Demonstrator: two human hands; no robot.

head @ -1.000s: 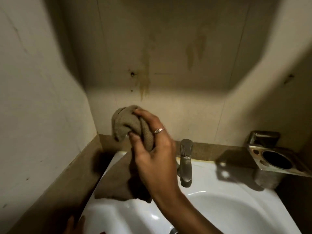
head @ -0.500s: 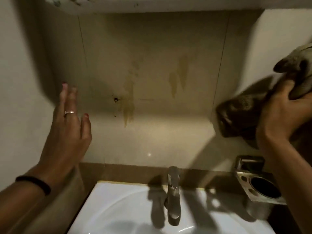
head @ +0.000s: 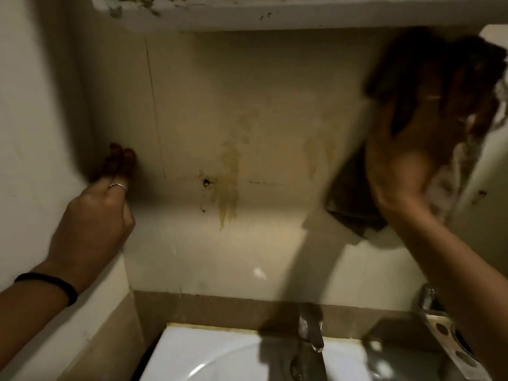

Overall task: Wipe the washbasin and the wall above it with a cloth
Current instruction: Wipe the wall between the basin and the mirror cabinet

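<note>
Brown cloth (head: 354,199) clamped in right hand (head: 412,149); left hand (head: 93,215) fingers together on wall (head: 261,105).

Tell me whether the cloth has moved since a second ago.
Yes. The cloth was held left of the tap, just above the basin; now the right hand presses it high on the wall, right of the tap.

My right hand (head: 406,149) is smeared by motion blur, so I cannot make out its fingers or exactly where it grips the dark cloth (head: 354,199). The washbasin (head: 220,353) is cut off by the bottom edge, and my forearm hides part of the metal holder (head: 450,345) at lower right.
</note>
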